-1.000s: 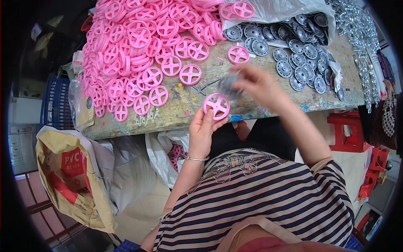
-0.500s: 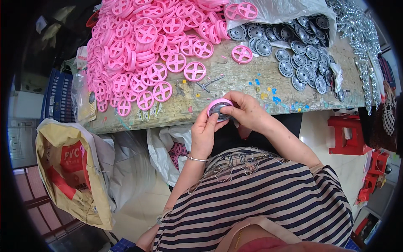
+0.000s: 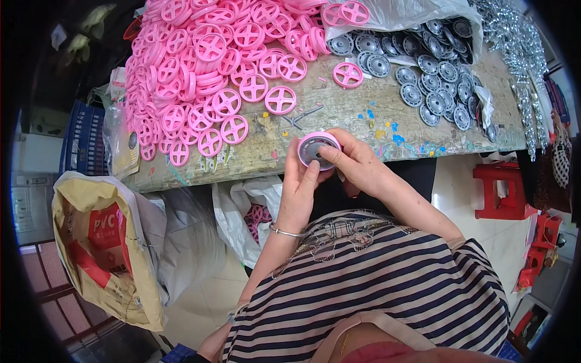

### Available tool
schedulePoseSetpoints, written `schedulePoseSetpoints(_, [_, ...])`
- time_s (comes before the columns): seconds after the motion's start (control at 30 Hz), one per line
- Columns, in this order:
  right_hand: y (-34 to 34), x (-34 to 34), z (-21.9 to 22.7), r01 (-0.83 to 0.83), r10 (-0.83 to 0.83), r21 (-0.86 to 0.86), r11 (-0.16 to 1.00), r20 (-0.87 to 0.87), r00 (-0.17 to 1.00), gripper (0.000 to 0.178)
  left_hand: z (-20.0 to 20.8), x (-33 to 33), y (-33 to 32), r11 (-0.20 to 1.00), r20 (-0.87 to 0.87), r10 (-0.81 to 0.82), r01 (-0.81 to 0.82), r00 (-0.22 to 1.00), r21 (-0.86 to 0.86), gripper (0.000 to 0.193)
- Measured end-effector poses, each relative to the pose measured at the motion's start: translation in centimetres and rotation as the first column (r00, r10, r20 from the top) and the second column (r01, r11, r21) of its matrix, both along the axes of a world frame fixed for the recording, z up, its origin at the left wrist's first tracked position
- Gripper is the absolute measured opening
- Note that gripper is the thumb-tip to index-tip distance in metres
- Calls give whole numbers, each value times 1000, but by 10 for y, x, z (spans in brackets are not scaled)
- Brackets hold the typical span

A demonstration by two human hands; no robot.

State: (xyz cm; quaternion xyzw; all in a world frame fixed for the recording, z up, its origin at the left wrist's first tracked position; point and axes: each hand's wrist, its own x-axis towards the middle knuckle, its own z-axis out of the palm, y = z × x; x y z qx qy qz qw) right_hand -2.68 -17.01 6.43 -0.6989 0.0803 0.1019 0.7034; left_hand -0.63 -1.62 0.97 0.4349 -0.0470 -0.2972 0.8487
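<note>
Over desk's (image 3: pixel 339 115) near edge both hands gripped pink wheel (image 3: pixel 319 150) w/ grey hubcap: left hand (image 3: pixel 301 187) steadied rim, right hand (image 3: pixel 361 164) should've pressed evenly.

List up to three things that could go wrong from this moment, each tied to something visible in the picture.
1. Both hands, left hand and right hand, hold the pink wheel with its grey disc past the table edge; a slip might drop it to the floor.
2. The pile of pink wheels is heaped high and could slide.
3. Small coloured scraps nearby might get caught between the parts.
</note>
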Motion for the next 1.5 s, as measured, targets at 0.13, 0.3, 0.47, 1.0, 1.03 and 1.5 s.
schedulePoseSetpoints(0.13, [0, -2, 0, -82, 86, -40, 996, 106, 991, 30, 17, 5, -2, 953, 362, 157, -237, 919, 187, 92])
schedulePoseSetpoints(0.3, [1, -2, -8, -109, 112, -52, 993, 69, 991, 23, 21, 6, -4, 960, 383, 46, -148, 922, 240, 55])
schedulePoseSetpoints(0.47, [6, 3, -17, -134, 139, -114, 984, 35, 990, 20, 7, -1, 0, 948, 366, 109, -207, 924, 241, 31])
schedulePoseSetpoints(1.0, [20, 131, -75, 331, 213, -673, 661, 591, 778, 18, -84, -28, 176, 204, 519, -64, -498, 852, 843, 29])
schedulePoseSetpoints(1.03, [19, 137, -81, 290, 264, -722, 628, 548, 794, 18, -94, -30, 177, 69, 590, -137, -587, 796, 807, 28])
schedulePoseSetpoints(1.5, [-15, 36, -52, 66, 320, -585, 808, 530, 785, 18, -19, 27, -1, 980, -13, 177, -175, 984, 91, 36])
